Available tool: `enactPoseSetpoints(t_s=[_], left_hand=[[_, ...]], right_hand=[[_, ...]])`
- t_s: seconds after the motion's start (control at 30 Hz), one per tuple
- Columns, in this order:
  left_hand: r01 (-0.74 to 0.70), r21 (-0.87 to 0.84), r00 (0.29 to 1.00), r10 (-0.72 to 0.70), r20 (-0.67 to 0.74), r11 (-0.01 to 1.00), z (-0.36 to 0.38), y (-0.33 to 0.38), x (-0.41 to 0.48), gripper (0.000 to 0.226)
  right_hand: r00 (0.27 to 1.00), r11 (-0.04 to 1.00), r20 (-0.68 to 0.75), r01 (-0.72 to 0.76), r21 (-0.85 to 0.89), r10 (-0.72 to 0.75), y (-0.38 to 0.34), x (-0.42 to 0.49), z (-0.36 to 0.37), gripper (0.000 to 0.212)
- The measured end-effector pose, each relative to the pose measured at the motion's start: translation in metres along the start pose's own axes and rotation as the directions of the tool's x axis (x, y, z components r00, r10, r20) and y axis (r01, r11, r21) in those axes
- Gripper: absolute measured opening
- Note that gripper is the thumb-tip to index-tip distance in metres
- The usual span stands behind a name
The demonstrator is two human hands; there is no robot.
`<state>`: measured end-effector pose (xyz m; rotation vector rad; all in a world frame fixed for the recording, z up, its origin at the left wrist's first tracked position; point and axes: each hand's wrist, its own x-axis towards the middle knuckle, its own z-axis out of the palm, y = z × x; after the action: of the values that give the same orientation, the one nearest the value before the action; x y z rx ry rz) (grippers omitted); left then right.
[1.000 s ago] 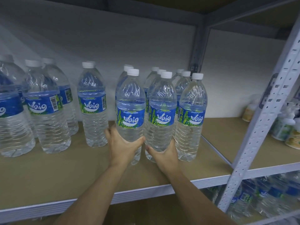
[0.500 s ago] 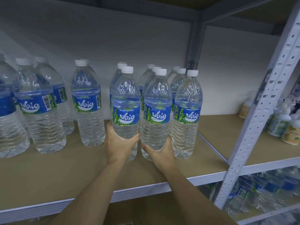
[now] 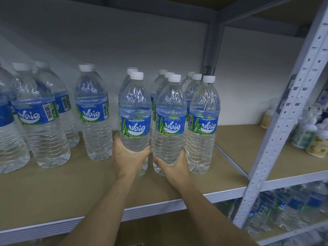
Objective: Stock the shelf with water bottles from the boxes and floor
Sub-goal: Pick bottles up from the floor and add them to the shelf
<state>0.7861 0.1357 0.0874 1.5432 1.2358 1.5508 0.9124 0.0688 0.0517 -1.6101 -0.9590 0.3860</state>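
A: Where are the bottles?
B: At the front of the shelf (image 3: 71,189). The left bottle (image 3: 134,112) is clasped low by the left hand (image 3: 130,157), the right bottle (image 3: 168,119) by the right hand (image 3: 174,167).
A: Handling?
B: Full, so judged heavy; the thin walls may be dented. The ribbed lower body is best gripped.

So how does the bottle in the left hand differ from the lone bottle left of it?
The left hand grips the held bottle low; the lone bottle stands untouched. The lone bottle's label shows a barcode; the held bottle's shows none. The held bottle is nearer the shelf edge than the lone bottle. Both are upright, white-capped.
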Motion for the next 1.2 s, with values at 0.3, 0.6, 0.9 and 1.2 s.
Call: enactPoseSetpoints(t_s=[0.3,0.6,0.9,1.2], left_hand=[[0.046,-0.008,0.997,-0.046,0.066,0.999,-0.005,0.005,-0.004,0.100],[0.198,0.112,0.968,-0.212,0.133,0.974,-0.002,0.001,-0.011,0.129],[0.328,0.054,0.944,-0.329,0.012,0.943,0.021,0.069,-0.123,0.064],[0.288,0.159,0.511,-0.292,0.808,0.944,0.120,0.121,-0.303,0.022]], right_hand=[[1.000,1.000,-0.003,-0.025,-0.017,0.025,-0.001,-0.001,0.001,0.106],[0.998,0.995,0.065,-0.014,-0.097,0.020,-0.003,-0.014,-0.010,0.107],[0.948,0.945,0.318,0.076,-0.318,0.031,0.010,-0.070,-0.105,0.057],[0.973,0.926,-0.054,-0.230,-0.300,0.224,0.058,-0.180,-0.313,0.030]])
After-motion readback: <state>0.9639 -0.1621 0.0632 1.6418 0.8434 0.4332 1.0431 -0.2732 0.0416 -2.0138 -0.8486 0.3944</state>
